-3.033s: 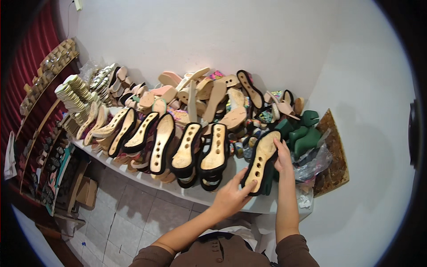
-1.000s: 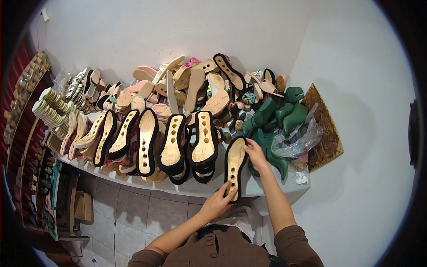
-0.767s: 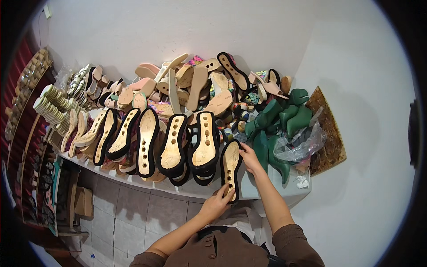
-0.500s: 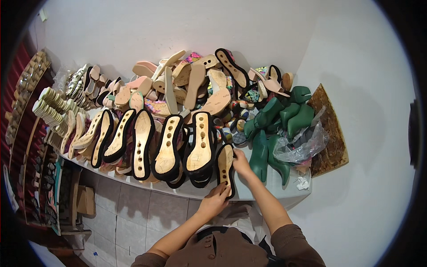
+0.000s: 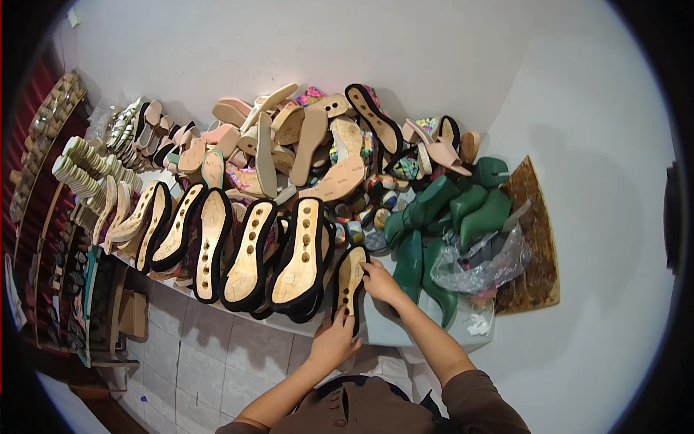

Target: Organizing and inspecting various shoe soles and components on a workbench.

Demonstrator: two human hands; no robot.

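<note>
The left hand [image 5: 334,340] and right hand [image 5: 379,281] both clasp a stiff-looking, probably light, black-rimmed tan shoe sole with holes [image 5: 350,286] by its two ends.

Seven black-rimmed soles [image 5: 249,254] with punched holes are counted in the front row, the seventh [image 5: 350,282] gripped between the left hand [image 5: 335,340] and right hand [image 5: 379,281]. About seven green shoe lasts [image 5: 434,217] are heaped just right of the hands, beside one crumpled plastic bag [image 5: 481,266].
</note>
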